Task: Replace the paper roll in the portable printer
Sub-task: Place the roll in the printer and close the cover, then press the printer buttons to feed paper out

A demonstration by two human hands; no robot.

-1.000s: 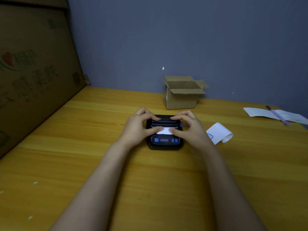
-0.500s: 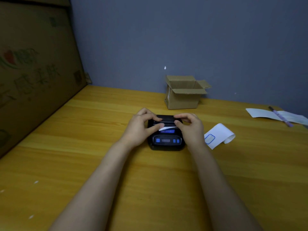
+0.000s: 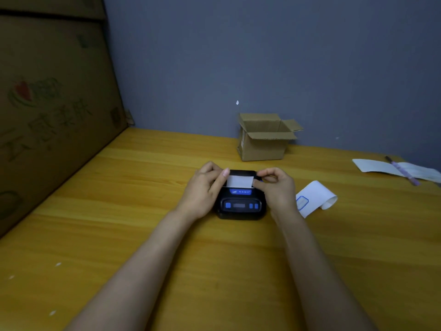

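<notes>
A small black portable printer [image 3: 239, 206] with blue buttons sits mid-table, its lid down. A white strip of paper [image 3: 239, 181] stands up out of its slot. My left hand [image 3: 202, 191] rests against the printer's left side and pinches the strip's left edge. My right hand [image 3: 276, 187] pinches the strip's right lower corner between thumb and forefinger. The roll inside the printer is hidden. To the right of the printer lies a curled loose length of white label paper [image 3: 315, 198] with a blue outline printed on it.
An open small cardboard box [image 3: 265, 139] stands behind the printer by the grey wall. A large cardboard sheet [image 3: 47, 111] leans along the table's left side. At the far right lie paper sheets [image 3: 381, 167] with a purple pen [image 3: 403, 173] on them.
The lid went from open to down on the printer. The paper strip, earlier flat over the front, now stands up from the slot, and both hands shifted from the lid to the strip's edges.
</notes>
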